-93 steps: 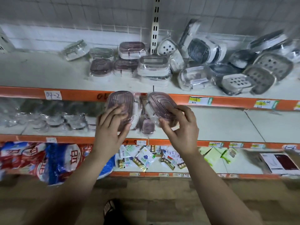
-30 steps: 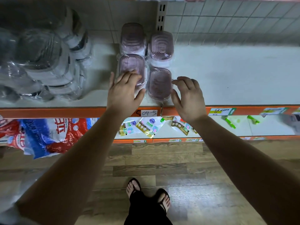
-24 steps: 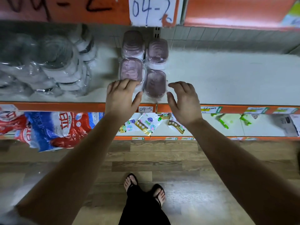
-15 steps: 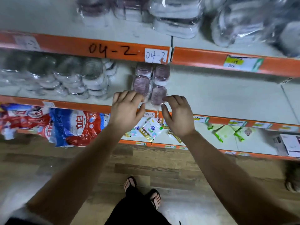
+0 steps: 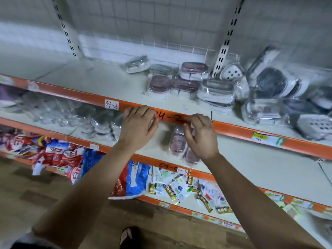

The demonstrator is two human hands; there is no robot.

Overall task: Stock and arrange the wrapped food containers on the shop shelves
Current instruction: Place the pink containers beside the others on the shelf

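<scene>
White shop shelves with orange front rails (image 5: 233, 127) run along a tiled wall. Wrapped purple-lidded containers (image 5: 177, 142) sit on the middle shelf, more (image 5: 186, 85) on the shelf above. The left hand (image 5: 139, 127) and right hand (image 5: 202, 136) hover empty at the upper rail, fingers loosely curled.

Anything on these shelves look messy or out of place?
Yes. On the top shelf, the wrapped containers at right lie heaped and tilted, unlike the purple-lidded stacks beside them. Sachets lie scattered on the bottom shelf.
</scene>
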